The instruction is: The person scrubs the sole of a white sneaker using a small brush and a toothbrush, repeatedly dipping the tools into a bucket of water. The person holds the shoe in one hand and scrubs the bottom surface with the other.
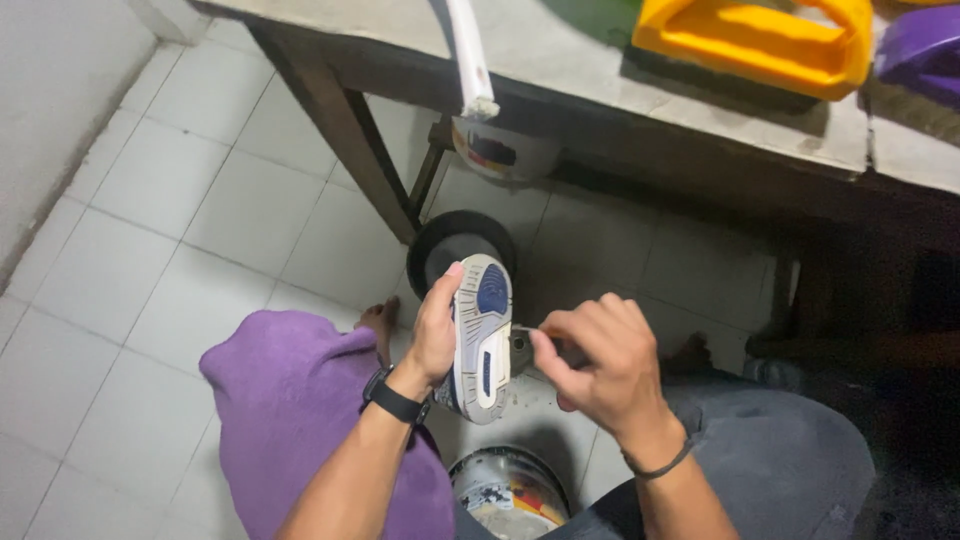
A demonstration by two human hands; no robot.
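At centre, left hand (436, 335) clamps shoe (482, 338) sole-up for access; right hand (598, 362) at 3 o'clock pinches thin tool (524, 329) against sole.

The left hand (437, 330) grips a small white and grey sneaker with blue sole patches (481, 338), sole turned up. The right hand (600, 362) pinches a thin pale tool (522, 328) against the sole's edge. A purple cloth (300, 410) covers the left knee. A yellow plastic handled object (760, 40) rests on the grey tabletop (600, 70).
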